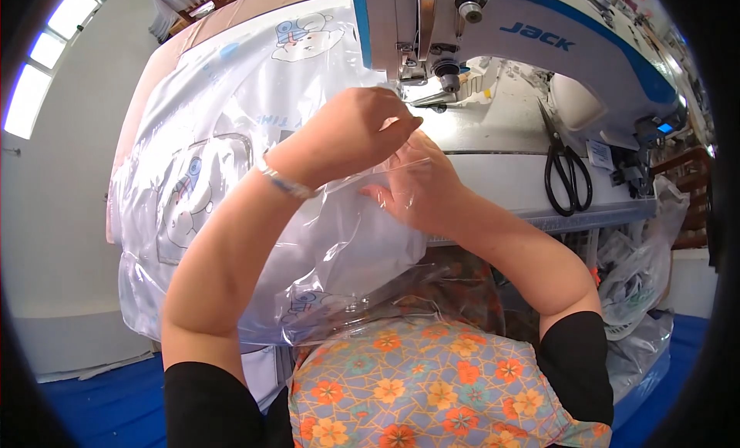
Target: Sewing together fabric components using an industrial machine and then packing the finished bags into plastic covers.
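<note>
A clear plastic sheet (331, 247) with printed cartoon bears and blue marks spreads over white material to the left of a white and blue sewing machine (509, 32). My left hand (358, 128) is bent in front of the machine's needle area, its fingers curled into a pinch. What lies between those fingertips is hidden. Just below and to the right, my right hand (424, 186) lies under a fold of the clear plastic. Its thumb stands apart, while the left hand partly covers its other fingers. A pale band circles my left wrist.
Black-handled scissors (569, 174) lie on the machine table (501, 182), right of my hands. Crumpled clear plastic bags (636, 263) hang below the table's right end. A blue floor covering (100, 413) shows beneath. Behind the sheet stands a brown wooden piece of furniture (196, 8).
</note>
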A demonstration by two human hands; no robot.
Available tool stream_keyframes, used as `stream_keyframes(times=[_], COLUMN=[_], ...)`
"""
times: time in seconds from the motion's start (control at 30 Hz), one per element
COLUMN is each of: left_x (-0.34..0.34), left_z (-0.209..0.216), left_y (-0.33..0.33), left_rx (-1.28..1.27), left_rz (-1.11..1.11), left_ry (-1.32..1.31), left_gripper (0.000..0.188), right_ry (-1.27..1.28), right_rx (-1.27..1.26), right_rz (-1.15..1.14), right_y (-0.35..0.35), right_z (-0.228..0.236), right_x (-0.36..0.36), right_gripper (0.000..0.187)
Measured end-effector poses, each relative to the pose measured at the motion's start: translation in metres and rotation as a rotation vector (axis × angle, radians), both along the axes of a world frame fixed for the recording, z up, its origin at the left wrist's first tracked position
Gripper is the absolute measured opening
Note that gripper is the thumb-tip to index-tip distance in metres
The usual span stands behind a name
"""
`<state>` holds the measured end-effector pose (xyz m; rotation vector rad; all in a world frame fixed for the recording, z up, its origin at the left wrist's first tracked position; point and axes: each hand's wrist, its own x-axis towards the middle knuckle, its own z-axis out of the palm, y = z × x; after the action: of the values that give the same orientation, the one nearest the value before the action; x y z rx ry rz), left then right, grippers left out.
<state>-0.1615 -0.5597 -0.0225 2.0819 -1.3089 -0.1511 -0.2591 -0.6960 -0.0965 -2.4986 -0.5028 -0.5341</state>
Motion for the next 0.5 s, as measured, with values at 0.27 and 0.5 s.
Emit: stream_keyframes(times=[0.27, 0.5], left_x=[-0.001, -0.006], left_z=[-0.044, -0.067], left_y=[-0.013, 0.001], left_rx=[-0.01, -0.065], left_rz=[0.003, 0.012], left_ry=[-0.375, -0.621], left_gripper=[0.018, 0.035], right_ry=[0.034, 0.219], right_rx=[-0.029, -0.143], right_rz=[0.134, 0.222], right_y=[-0.007, -0.034], right_z=[-0.002, 0.009], right_x=[0.003, -0.081], right_gripper=[0.032, 0.045])
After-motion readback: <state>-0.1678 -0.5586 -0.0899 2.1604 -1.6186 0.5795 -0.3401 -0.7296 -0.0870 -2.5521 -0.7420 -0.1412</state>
